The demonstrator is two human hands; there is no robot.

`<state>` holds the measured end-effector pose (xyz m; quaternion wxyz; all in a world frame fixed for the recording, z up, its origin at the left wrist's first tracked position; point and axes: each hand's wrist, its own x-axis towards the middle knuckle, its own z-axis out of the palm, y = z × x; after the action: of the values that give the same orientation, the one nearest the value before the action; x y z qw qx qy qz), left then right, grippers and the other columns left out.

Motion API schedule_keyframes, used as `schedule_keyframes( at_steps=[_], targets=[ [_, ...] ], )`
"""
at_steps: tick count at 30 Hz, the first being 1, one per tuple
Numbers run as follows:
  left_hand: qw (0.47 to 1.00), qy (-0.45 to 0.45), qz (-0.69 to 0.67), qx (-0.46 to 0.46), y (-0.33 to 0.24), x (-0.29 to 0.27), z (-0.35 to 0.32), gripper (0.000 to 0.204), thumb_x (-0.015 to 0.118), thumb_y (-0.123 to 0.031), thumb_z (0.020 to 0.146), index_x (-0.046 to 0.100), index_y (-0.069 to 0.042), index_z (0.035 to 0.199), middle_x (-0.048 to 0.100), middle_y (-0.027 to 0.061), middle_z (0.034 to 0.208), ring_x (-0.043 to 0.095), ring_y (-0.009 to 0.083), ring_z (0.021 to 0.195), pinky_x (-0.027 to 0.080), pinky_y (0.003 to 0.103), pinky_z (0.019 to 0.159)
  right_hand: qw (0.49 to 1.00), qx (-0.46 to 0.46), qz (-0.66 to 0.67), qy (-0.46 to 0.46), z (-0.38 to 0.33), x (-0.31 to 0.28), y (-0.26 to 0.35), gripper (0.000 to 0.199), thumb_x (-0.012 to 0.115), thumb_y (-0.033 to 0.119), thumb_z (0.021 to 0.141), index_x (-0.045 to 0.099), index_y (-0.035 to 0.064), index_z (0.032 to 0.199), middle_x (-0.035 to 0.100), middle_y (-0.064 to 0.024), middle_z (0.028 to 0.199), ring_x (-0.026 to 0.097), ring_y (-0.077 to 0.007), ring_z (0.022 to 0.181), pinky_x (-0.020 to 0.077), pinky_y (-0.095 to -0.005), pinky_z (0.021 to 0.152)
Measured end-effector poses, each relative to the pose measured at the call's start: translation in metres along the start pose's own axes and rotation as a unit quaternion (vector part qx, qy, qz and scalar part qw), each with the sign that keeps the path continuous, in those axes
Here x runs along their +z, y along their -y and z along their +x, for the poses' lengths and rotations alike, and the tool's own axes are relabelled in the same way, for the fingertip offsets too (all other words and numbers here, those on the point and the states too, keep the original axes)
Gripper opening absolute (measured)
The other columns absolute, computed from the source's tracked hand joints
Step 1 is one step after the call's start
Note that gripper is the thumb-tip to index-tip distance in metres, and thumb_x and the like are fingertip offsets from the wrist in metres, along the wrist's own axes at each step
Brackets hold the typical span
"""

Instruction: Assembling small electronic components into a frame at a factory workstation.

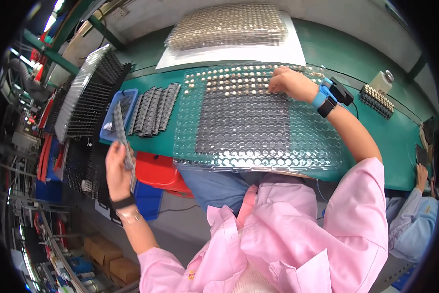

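Strip (122, 128) gripped in left hand (118, 168), right hand (288, 82) fingers pinched on clear tray (258, 141).

Glossy clear plastic tray (258, 151), shiny metal discs (234, 80), matt green tabletop (395, 146), pink cloth sleeve (361, 195).

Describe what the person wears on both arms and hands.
Both arms wear pink sleeves pushed up toward the elbows. The bare left hand has a black band at the wrist with a pale translucent strap just below it. The bare right hand has a bright blue wrist strap beside a black band, with a thin dark cord trailing off.
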<state>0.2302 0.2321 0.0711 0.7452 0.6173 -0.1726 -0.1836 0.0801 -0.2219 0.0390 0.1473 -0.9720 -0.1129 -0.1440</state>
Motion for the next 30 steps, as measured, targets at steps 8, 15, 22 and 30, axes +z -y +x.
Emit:
schedule_keyframes(
  at_steps=[8,15,22,30],
  targets=[
    [0.993,-0.007,-0.108,0.040,0.035,0.086,-0.094,0.042,0.056,-0.008,0.078,0.035,-0.001,0.114,0.049,0.0063,0.089,0.049,0.0104,0.065,0.042,0.019,0.050,0.997,-0.032,-0.070,0.012,0.001,-0.002,0.008,0.010,0.058,0.002,0.069,0.054,0.0047,0.078,0.050,-0.0083,0.079,0.048,-0.0252,0.083,0.0408,-0.0326,0.071],
    [0.988,0.095,-0.111,-0.048,0.016,0.169,-0.037,0.047,0.056,0.005,0.073,0.031,-0.001,0.113,0.050,0.0101,0.093,0.057,0.0154,0.070,0.053,0.028,0.055,0.988,0.057,0.140,-0.014,-0.012,-0.033,0.009,0.008,0.051,0.005,0.080,0.046,0.0023,0.085,0.050,-0.0057,0.080,0.047,-0.0162,0.074,0.0401,-0.0262,0.063],
    [0.936,0.339,0.001,-0.092,-0.001,0.260,0.056,0.042,0.053,0.009,0.075,0.031,0.000,0.110,0.047,0.0099,0.099,0.056,0.0141,0.077,0.051,0.024,0.060,0.829,0.155,0.535,-0.053,-0.039,-0.074,0.018,0.007,0.044,0.009,0.086,0.043,0.0033,0.090,0.051,-0.0049,0.090,0.042,-0.0068,0.068,0.0385,-0.0203,0.060],
    [0.859,0.460,0.183,-0.132,-0.002,0.270,0.093,0.043,0.053,0.012,0.073,0.032,0.000,0.108,0.051,0.0129,0.096,0.059,0.0201,0.077,0.051,0.025,0.058,0.803,0.186,0.543,-0.162,-0.039,-0.082,0.013,0.008,0.044,0.007,0.086,0.042,0.0033,0.092,0.047,-0.0100,0.100,0.044,-0.0076,0.072,0.0390,-0.0206,0.062]
  ],
)
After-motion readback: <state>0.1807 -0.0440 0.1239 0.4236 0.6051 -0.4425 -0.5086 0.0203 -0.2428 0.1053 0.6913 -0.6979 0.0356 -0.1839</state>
